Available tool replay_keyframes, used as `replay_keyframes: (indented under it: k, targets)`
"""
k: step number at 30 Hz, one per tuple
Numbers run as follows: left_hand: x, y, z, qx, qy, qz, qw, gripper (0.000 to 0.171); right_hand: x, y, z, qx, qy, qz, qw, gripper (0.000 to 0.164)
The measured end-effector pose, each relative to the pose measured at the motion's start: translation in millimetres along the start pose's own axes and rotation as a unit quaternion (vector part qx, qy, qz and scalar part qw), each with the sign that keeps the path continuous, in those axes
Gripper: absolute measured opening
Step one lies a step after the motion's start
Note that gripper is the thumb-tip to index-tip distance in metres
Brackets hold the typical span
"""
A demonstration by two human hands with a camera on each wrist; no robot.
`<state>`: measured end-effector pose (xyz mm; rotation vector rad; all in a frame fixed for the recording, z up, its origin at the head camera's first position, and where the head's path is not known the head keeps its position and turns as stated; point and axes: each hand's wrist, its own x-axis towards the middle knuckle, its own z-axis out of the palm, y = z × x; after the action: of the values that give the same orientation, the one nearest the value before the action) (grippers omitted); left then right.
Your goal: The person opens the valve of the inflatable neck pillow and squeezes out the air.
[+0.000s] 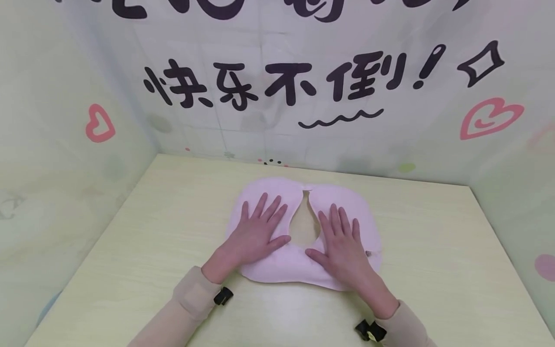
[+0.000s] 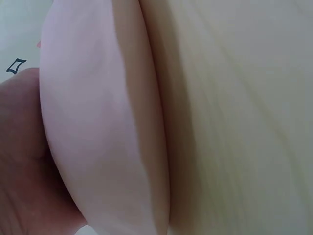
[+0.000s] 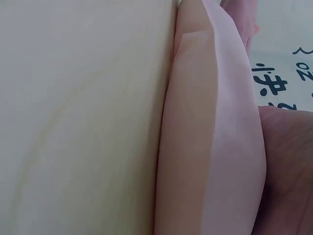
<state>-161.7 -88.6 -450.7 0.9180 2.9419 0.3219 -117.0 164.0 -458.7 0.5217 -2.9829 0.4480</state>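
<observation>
Beige sleeves [image 1: 173, 320], nearest the camera, lead to the left hand [image 1: 255, 237] and right hand [image 1: 344, 248], whose fingers lie spread upon the pink cushion [image 1: 295, 267] beneath them, and this cushion could slide over the table [image 1: 173, 226] if one palm pushes harder than the other.

The head view looked from above, forward and down, upon the table [image 1: 138, 250], the pink cushion [image 1: 282, 267] and the printed backdrop [image 1: 269, 137]. Both wrist views, turned sideways, faced the cushion's near edge from very close; all three shared parts of these.
</observation>
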Motion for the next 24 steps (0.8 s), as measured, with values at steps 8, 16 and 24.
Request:
replay_keyframes:
  k: [8,16,24]
  targets:
    - [1.1,1.2,0.7,-0.011,-0.021,-0.006,0.9997,0.075,2.4,5.5,-1.1,-0.015,-0.002,0.011,1.000,0.098]
    - [2.7,-1.0,2.5,0.020,-0.039,-0.006,0.9990,0.074,2.5,8.3,1.5,-0.001,-0.019,0.017,1.000,0.093]
    - [2.6,-0.3,-1.9,0.015,-0.065,-0.019,0.9976,0.074,2.9,10.8,2.4,-0.007,-0.019,0.001,1.000,0.083]
